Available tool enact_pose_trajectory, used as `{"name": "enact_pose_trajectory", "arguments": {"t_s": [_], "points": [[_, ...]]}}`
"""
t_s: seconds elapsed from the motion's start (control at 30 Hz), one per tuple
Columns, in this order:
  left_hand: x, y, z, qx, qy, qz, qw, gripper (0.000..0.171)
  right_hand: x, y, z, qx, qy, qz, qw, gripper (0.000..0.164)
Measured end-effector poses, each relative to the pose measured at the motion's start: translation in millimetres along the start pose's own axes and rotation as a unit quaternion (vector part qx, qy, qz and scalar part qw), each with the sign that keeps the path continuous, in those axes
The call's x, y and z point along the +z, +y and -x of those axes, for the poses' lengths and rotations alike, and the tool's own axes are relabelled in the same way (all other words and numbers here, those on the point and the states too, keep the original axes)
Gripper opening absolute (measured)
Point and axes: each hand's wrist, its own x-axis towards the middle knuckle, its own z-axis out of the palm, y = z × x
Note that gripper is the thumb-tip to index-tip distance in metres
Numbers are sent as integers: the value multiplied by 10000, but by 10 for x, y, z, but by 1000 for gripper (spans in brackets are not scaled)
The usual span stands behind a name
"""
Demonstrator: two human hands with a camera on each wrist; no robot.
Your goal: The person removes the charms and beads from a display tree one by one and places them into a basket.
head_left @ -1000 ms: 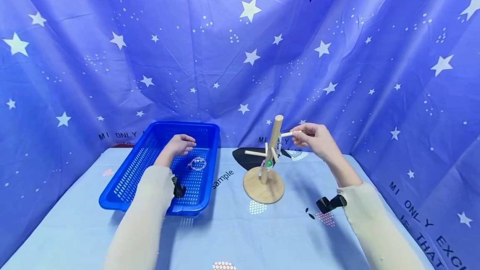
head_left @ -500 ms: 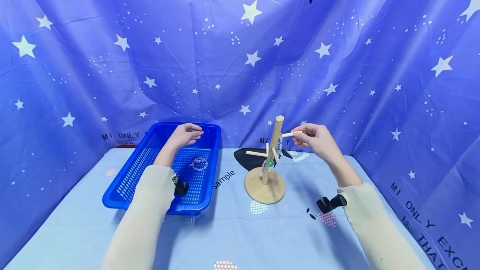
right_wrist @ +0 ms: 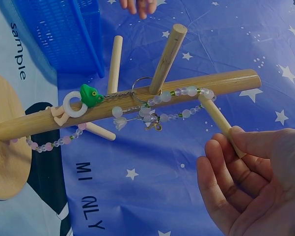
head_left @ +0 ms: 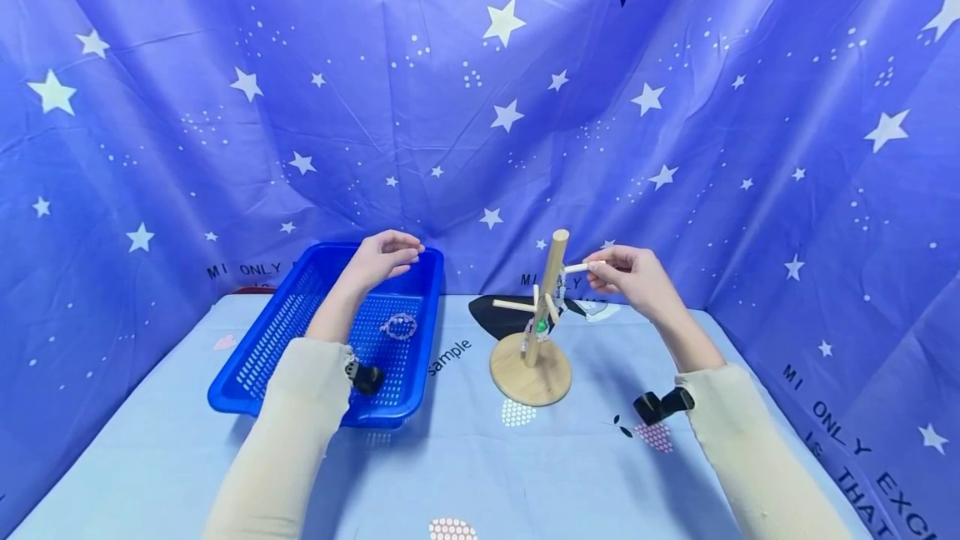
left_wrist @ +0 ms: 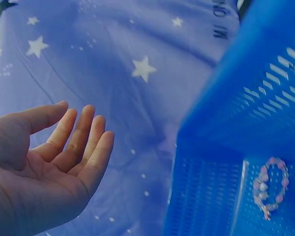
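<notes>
My right hand [head_left: 633, 277] pinches the end of a peg [right_wrist: 221, 118] on the wooden stand [head_left: 556, 273]. A beaded bracelet [right_wrist: 186, 92] with pale beads hangs on that same peg, close to the post. Lower on the stand hang a green frog keychain [right_wrist: 91, 96] with a white ring and a pink beaded bracelet [right_wrist: 49, 146]. Over the far part of the blue basket [head_left: 431, 373], my left hand [head_left: 382, 261] is raised with relaxed fingers and holds nothing. Inside the basket lies another pink beaded bracelet [left_wrist: 271, 184].
A light blue printed cloth [head_left: 450, 473] covers the table. Behind it hangs a blue curtain with stars [head_left: 420, 107], close behind the basket and stand. The stand's round base [head_left: 532, 377] sits to the right of the basket.
My left hand has risen and shifted right and away over the basket, from lower inside it. The right hand stays on the peg. The head view has shifted slightly.
</notes>
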Motion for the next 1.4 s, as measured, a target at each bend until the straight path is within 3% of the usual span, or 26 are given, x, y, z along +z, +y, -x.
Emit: {"name": "enact_pose_trajectory", "arguments": {"t_s": [0.4,0.93,1.4], "points": [[182,149,199,513,-102,96,9986,33,-4,4,-3,-13,-19,-12,10000,34],[615,235,417,1036,-212,-97,9943,26,-4,-13,-3,71,-54,-50,9999,34],[1094,168,485,977,-425,30,9943,24,-2,-20,1,87,-37,-94,9999,34]]}}
